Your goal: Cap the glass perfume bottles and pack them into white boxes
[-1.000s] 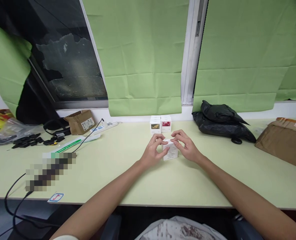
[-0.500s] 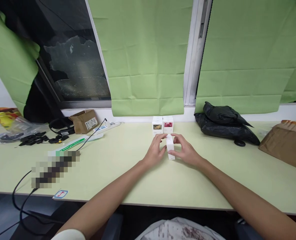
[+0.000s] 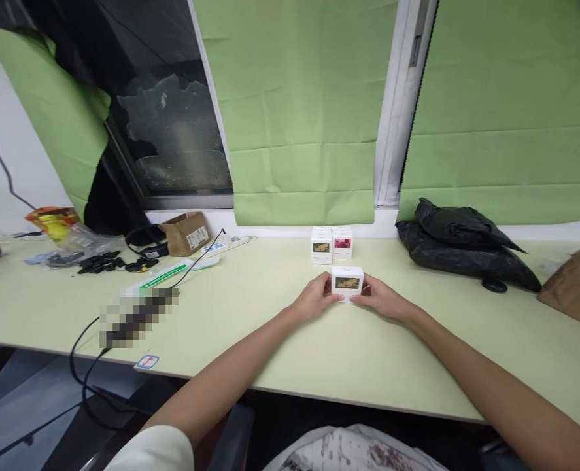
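Between my two hands stands a small white box (image 3: 347, 285), upright, its front face with a yellow flower picture turned toward me. My left hand (image 3: 318, 296) grips its left side, thumb at the lower front edge. On the right side my right hand (image 3: 378, 297) grips it in the same way, thumb near the bottom front. The other fingers are partly hidden behind the box. Farther back, two rows of similar white boxes stand side by side: the left front box (image 3: 322, 250) has a yellow picture, the right front box (image 3: 342, 244) a pink-red one.
Black plastic bags (image 3: 461, 252) lie at the right, with a brown package (image 3: 577, 288) beyond them. An open cardboard box (image 3: 186, 234), a power strip (image 3: 228, 244), black cables (image 3: 76, 356) and small black parts (image 3: 101, 261) occupy the left. The table's front edge (image 3: 368, 401) runs before me.
The white box has turned from its narrow side to its picture face, and both hands now hold its two sides. The camera view has shifted slightly left.
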{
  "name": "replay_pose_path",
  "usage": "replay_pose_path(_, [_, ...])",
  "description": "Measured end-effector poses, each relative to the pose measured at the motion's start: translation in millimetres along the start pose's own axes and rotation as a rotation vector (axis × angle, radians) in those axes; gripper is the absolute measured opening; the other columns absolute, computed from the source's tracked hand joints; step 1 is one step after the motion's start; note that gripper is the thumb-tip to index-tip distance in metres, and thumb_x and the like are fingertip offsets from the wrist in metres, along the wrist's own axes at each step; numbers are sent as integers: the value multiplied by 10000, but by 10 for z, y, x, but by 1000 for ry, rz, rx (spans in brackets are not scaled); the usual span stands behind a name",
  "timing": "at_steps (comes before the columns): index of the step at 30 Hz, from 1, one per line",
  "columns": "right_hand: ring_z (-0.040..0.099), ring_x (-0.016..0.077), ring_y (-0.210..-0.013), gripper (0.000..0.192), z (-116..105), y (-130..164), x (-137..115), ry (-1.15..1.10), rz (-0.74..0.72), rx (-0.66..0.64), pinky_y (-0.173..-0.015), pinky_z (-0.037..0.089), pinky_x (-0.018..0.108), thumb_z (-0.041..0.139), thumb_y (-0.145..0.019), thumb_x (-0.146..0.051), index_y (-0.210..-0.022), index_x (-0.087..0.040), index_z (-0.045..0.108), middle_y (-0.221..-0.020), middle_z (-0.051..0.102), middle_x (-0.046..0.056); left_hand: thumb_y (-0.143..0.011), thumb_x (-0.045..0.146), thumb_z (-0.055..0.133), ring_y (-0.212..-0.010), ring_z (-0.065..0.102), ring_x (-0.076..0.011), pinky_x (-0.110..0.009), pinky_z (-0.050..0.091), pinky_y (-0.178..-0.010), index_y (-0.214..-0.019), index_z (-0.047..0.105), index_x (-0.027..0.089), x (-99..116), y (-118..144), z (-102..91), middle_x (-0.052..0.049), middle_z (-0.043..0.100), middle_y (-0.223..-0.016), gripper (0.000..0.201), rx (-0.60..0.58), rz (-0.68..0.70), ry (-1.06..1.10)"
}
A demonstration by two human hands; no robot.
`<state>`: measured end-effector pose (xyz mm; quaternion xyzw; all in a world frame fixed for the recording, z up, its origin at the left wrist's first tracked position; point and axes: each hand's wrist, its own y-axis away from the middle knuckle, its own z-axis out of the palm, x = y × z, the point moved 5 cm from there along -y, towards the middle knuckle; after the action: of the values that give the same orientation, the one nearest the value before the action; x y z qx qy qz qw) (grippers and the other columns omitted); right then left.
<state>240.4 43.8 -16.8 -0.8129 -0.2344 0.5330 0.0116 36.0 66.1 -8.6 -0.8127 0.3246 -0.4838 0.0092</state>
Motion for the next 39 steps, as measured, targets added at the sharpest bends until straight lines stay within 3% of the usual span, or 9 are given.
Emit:
replay_pose_path(3, [654,269,-981,590,-37,-6,88,98,25,60,-892,556,436,767,-841,-504,-1339,-222,626,-1165,735,84,-803,438,837,-902,635,-214,-332,514,-793,-1098,638,175,-30,-11,-16,-85,702,-1069,443,40,-22,-112])
replay_pose_path(7, [592,217,-827,563,-38,-15,130,176,28,84,-759,518,375,740,-855,-521,-1307,-200,644,-1074,727,73,-802,453,824,-735,583,-156,-287,461,-668,-1094,627,181,-53,-7,10,-29,695,-956,445,14,-72,-62])
replay_pose_path(13, [581,203,-821,526,-22,52,8,207,40,39,-746,498,359,711,-884,-463,-1326,-191,623,-1126,721,81,-772,466,839,-700,568,-148,-271,435,-643,-1091,642,171,0,69,2,6,661,-834,477,15,-135,-34])
replay_pose_path(20, [649,250,-936,448,128,385,-172,260,43,58,-815,531,396,652,-916,-400,-1324,-225,589,-1201,708,89,-759,446,842,-727,613,-171,-290,460,-646,-1053,648,177,133,298,63,-14,703,-866,444,-48,-161,-25])
replay_pose_path(23, [664,253,-868,385,175,495,-175,307,103,138,-755,533,393,639,-921,-426,-1249,-244,550,-1074,719,69,-770,412,839,-795,656,-193,-307,505,-684,-1068,637,187,181,409,84,-41,731,-948,424,-7,-156,27])
replay_pose_path(26, [678,259,-870,301,208,527,-168,309,148,174,-736,535,387,646,-915,-428,-1128,-267,508,-1031,717,57,-802,360,815,-822,678,-189,-318,539,-722,-1101,617,206,226,518,60,-61,736,-1069,390,110,-161,60])
replay_pose_path(30, [697,263,-923,239,226,527,-182,264,185,184,-777,546,392,646,-914,-393,-1053,-282,487,-1077,727,51,-891,306,709,-834,678,-210,-333,520,-731,-887,645,207,304,616,50,-50,733,-960,119,178,-175,-52])
replay_pose_path(35, [707,273,-951,201,209,516,-226,308,201,208,-783,534,391,637,-921,-372,-1038,-282,500,-1101,737,56,-891,277,721,-807,626,-225,-338,452,-703,-766,613,209,375,549,65,-45,698,-883,179,166,-137,-261])
replay_pose_path(39, [694,283,-979,127,198,389,-194,454,179,245,-790,508,387,599,-952,-319,-1043,-266,527,-1089,731,78,-902,256,712,-775,606,-230,-341,431,-697,-719,583,211,298,375,81,-50,676,-854,229,130,-123,-346])
